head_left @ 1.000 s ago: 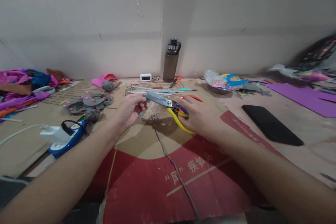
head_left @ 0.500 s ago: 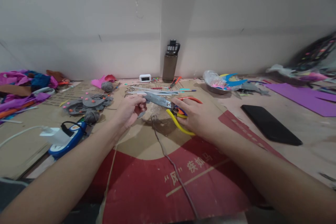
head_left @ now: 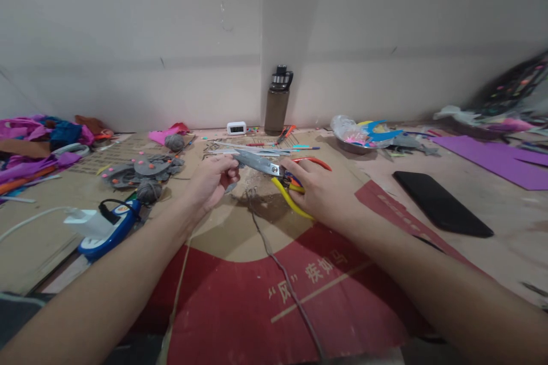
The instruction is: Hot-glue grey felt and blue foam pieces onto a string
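Observation:
My right hand (head_left: 323, 188) grips a pair of scissors (head_left: 259, 163) with red and yellow handles, their grey blades pointing left. At the blade tips, my left hand (head_left: 214, 179) is closed in a pinch. A bit of grey material (head_left: 232, 187) shows just under its fingers, but what the pinch holds is mostly hidden. Below the scissors, a grey cord (head_left: 278, 262) runs over the red-and-brown cardboard (head_left: 222, 296) toward me.
Thin strips and sticks (head_left: 261, 149) lie behind the hands, near a water bottle (head_left: 277, 104) and a small white clock (head_left: 236, 128). Grey felt pieces (head_left: 141, 168) and a blue power strip (head_left: 113, 234) are on the left. On the right are a metal bowl (head_left: 357, 148) and a black phone (head_left: 440, 202).

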The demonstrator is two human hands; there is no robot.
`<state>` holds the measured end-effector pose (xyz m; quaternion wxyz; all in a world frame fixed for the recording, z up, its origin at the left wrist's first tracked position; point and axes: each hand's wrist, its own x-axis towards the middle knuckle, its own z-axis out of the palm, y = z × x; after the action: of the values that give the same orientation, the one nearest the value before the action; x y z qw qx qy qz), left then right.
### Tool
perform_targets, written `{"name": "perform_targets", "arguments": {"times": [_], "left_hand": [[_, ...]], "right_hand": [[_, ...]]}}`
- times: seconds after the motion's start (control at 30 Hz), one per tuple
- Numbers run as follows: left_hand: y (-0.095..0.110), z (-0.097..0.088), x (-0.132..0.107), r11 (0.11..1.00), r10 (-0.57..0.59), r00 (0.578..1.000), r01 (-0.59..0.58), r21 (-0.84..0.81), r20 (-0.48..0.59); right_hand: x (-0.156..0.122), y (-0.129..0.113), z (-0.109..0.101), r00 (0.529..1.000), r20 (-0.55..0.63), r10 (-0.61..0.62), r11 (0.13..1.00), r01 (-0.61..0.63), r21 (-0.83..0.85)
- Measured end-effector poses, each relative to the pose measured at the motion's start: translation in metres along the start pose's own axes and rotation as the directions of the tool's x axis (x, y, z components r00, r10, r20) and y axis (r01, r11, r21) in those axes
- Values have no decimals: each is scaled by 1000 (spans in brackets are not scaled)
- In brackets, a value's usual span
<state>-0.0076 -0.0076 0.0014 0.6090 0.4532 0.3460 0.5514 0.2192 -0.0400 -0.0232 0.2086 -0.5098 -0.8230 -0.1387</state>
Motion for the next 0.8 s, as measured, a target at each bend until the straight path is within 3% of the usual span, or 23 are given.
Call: {"name": "perform_targets", "arguments": {"times": [0.37, 0.8], "left_hand": [[0, 1, 1, 999, 15, 999, -12, 51, -51], [2, 1, -2, 1000, 3, 1000, -3, 5, -5]], "right_hand": [[0, -2, -7, 996, -81, 19, 997, -25, -78], [1, 4, -4, 998, -46, -32, 996, 28, -85]]}}
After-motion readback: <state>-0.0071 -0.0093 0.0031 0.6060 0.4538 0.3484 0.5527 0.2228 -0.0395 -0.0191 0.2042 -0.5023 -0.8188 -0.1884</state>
